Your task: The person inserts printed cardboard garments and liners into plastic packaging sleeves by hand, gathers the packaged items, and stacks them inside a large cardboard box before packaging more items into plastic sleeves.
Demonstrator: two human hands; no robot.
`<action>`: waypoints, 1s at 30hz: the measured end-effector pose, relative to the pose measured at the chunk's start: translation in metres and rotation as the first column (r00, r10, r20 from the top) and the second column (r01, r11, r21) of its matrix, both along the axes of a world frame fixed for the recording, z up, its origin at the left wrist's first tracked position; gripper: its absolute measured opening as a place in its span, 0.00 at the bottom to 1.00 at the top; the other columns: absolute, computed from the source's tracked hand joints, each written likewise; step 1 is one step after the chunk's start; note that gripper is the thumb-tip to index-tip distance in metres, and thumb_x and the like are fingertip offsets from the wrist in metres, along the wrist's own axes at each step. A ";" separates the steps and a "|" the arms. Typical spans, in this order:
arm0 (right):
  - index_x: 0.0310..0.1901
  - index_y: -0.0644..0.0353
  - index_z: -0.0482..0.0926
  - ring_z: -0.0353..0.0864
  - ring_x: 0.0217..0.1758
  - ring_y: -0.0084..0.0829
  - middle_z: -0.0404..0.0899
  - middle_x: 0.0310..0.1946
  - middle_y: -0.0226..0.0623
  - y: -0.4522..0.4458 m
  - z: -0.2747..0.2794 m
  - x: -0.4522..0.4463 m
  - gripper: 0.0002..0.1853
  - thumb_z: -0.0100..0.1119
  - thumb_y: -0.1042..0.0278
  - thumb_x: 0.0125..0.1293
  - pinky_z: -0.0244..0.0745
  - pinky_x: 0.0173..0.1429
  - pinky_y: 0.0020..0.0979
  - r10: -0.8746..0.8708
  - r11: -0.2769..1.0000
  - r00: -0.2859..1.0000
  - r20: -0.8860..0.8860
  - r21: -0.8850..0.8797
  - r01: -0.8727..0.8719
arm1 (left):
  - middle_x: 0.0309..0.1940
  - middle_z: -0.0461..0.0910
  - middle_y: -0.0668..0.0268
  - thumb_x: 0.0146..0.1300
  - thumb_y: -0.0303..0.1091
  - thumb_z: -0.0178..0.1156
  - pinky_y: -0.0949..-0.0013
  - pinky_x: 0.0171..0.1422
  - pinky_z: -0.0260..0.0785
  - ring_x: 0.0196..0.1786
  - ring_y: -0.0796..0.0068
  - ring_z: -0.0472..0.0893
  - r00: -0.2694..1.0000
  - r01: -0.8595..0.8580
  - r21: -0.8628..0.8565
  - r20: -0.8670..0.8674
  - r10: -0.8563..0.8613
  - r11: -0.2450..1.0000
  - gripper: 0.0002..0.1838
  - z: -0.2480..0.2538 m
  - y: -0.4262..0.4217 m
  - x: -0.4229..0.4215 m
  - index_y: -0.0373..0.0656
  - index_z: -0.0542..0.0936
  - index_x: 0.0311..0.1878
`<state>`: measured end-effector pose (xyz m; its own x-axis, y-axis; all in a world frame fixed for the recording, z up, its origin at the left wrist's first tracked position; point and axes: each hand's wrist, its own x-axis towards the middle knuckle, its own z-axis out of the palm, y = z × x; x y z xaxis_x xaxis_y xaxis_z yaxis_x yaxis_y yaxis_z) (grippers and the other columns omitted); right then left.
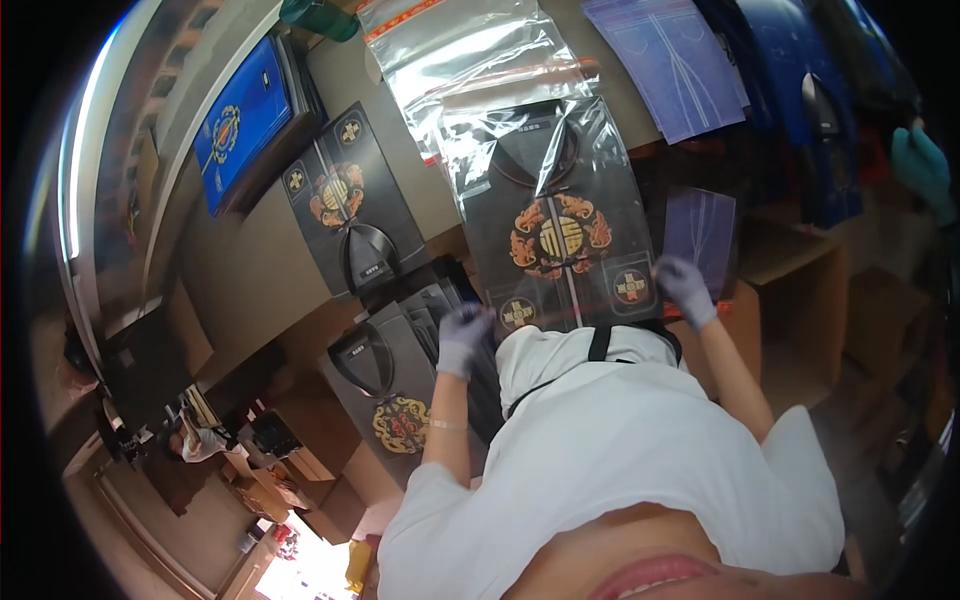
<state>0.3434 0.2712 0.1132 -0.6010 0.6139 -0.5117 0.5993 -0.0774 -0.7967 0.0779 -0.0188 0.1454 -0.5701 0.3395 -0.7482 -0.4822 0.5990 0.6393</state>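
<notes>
Dark printed garment (560, 240), w/ clear plastic (475, 180) over its far end, lies btwn the person's hands, near end toward their lap. L hand (464, 337) is at its near-left corner, R hand (686, 288) at the near-right; fingers bent, can't tell if either's gripping. More dark garments (375, 370) by L hand; purple packet (700, 240) just beyond R hand; clear bags (470, 45) farther up the counter (415, 185).

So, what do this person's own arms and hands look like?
The left hand and right hand both wear pale lavender-grey gloves that end around the wrists. A thin, pale band circles the left forearm. Both forearms are bare below loose, short white sleeves. I can make out no markings on the gloves.
</notes>
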 end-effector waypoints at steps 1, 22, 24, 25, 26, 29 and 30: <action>0.35 0.65 0.76 0.73 0.29 0.19 0.75 0.25 0.30 -0.012 0.024 0.016 0.08 0.58 0.70 0.57 0.70 0.32 0.23 -0.040 0.967 0.992 0.119 -0.246 0.069 | 0.22 0.77 0.71 0.53 0.30 0.64 0.79 0.28 0.66 0.23 0.85 0.72 0.999 0.022 0.034 0.027 -0.023 0.999 0.06 0.016 -0.008 0.018 0.38 0.78 0.30; 0.37 0.61 0.77 0.79 0.30 0.47 0.79 0.25 0.45 -0.039 0.176 -0.253 0.10 0.54 0.70 0.52 0.75 0.32 0.40 0.821 0.407 0.571 0.011 0.689 -0.599 | 0.42 0.76 0.61 0.65 0.37 0.49 0.70 0.44 0.71 0.40 0.73 0.76 0.702 -0.269 0.669 0.629 -0.334 0.693 0.16 -0.033 0.213 0.074 0.39 0.69 0.52; 0.41 0.59 0.76 0.80 0.34 0.47 0.79 0.31 0.47 -0.025 0.103 -0.264 0.13 0.54 0.68 0.52 0.75 0.38 0.40 0.710 0.562 0.688 0.152 0.467 -0.683 | 0.47 0.75 0.61 0.65 0.38 0.50 0.69 0.48 0.70 0.45 0.72 0.75 0.721 -0.217 0.814 0.506 -0.474 0.540 0.18 -0.082 0.215 0.069 0.40 0.67 0.55; 0.41 0.57 0.77 0.79 0.39 0.46 0.79 0.35 0.46 -0.014 0.060 -0.256 0.13 0.52 0.66 0.54 0.73 0.44 0.39 0.685 0.604 0.708 0.174 0.409 -0.684 | 0.46 0.75 0.57 0.64 0.34 0.51 0.71 0.44 0.72 0.42 0.72 0.77 0.741 -0.004 0.694 0.486 -0.464 0.720 0.15 -0.112 0.213 0.063 0.38 0.70 0.51; 0.40 0.57 0.77 0.78 0.41 0.44 0.79 0.36 0.45 0.006 0.054 -0.236 0.13 0.51 0.63 0.54 0.72 0.47 0.38 0.694 0.665 0.718 0.045 0.340 -0.665 | 0.42 0.76 0.58 0.63 0.33 0.51 0.72 0.43 0.72 0.39 0.73 0.77 0.800 0.133 0.651 0.375 -0.469 0.747 0.14 -0.103 0.202 0.059 0.37 0.71 0.49; 0.41 0.59 0.77 0.79 0.34 0.35 0.80 0.34 0.41 0.085 -0.001 -0.177 0.15 0.50 0.59 0.58 0.73 0.41 0.31 0.441 0.894 0.897 0.009 0.077 -0.441 | 0.32 0.79 0.62 0.61 0.27 0.51 0.74 0.39 0.72 0.33 0.76 0.78 0.894 0.333 0.463 0.123 -0.431 0.821 0.10 -0.062 0.160 0.033 0.36 0.74 0.44; 0.42 0.60 0.77 0.79 0.30 0.31 0.80 0.34 0.41 0.120 -0.017 -0.154 0.16 0.48 0.57 0.62 0.73 0.34 0.27 0.241 0.965 0.967 0.079 -0.131 -0.229 | 0.30 0.79 0.64 0.60 0.26 0.51 0.75 0.38 0.72 0.32 0.77 0.78 0.929 0.267 0.433 0.124 -0.350 0.861 0.09 -0.059 0.152 0.022 0.36 0.75 0.43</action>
<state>0.1892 0.3916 0.0964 -0.6670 0.3923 -0.6334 0.6834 -0.0166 -0.7299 0.0998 0.1329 0.0860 -0.2457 0.7678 -0.5917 -0.4530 0.4487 0.7703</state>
